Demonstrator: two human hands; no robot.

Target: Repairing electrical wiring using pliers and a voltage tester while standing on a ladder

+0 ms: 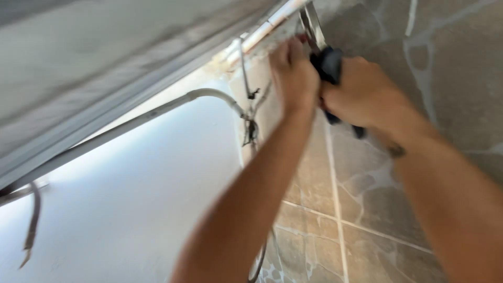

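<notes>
Both forearms rise close to the lens toward a wall of mottled brown stone tiles with pale grout lines. Right hand has its fingers clenched on the dark handles of metal pliers, held at the wall's top edge. Left hand is curled beside them, its hold unclear. A smooth white pipe bends under the grey overhang; thin dark wires dangle, crowding the corner.
</notes>
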